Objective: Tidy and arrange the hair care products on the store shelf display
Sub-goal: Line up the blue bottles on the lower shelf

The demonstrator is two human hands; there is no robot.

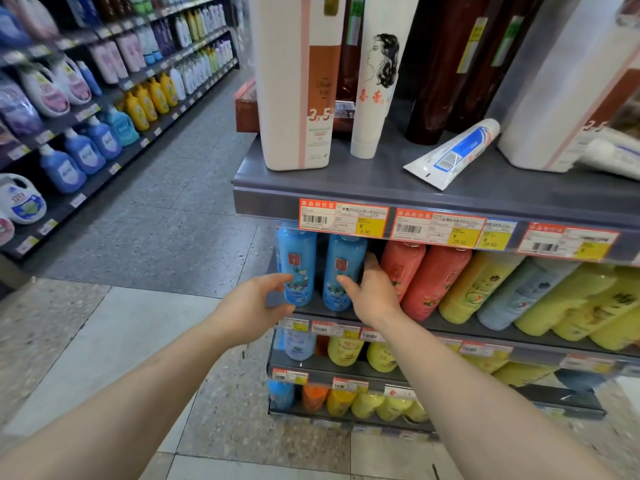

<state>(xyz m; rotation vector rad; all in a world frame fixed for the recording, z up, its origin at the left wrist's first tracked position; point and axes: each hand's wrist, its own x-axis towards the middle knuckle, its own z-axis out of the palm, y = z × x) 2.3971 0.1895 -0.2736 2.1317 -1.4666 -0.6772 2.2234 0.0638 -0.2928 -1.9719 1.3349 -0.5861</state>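
Note:
Two blue shampoo bottles stand at the left end of the second shelf [450, 329]. My left hand [254, 301] curls its fingers and thumb round the lower left side of the left blue bottle [298, 252]. My right hand [372, 289] grips the right blue bottle [344, 258], thumb on its front label and fingers reaching into the gap beside a red bottle [401, 261]. To the right runs a row of leaning red, yellow and pale blue bottles [526, 289].
The top shelf [346, 183] holds a tall white box [294, 81], an upright white tube [374, 81], a fallen blue-and-white tube [453, 152] and dark bottles. Price tags line the shelf edges. Lower shelves hold more bottles. An aisle with detergent shelves [86, 116] opens on the left.

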